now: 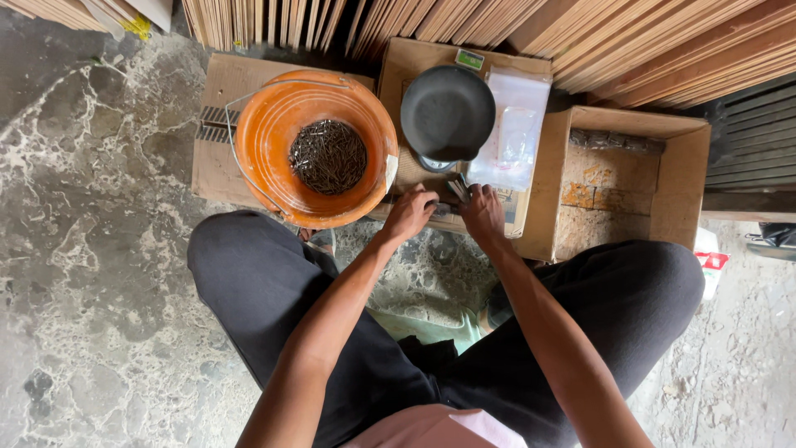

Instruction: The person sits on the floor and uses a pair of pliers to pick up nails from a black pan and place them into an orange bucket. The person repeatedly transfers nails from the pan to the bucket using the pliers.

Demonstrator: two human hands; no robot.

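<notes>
I sit with my knees apart in black trousers. My left hand (409, 213) and my right hand (482, 213) meet at the near edge of a flat cardboard box (414, 62). Both are closed around a small bundle of dark nails (457, 190) that sticks up between them. An orange bucket (274, 124) with a heap of dark nails (328, 155) at its bottom stands just left of my left hand. A black round pan (448, 112) rests on the box beyond my hands, beside a clear plastic bag (510, 133).
An open cardboard box (638, 120) with a stained bottom stands to the right. Stacked wooden boards (580, 33) line the back. The floor is mottled grey stone (99, 249). A small white and red packet (710, 264) lies by my right knee.
</notes>
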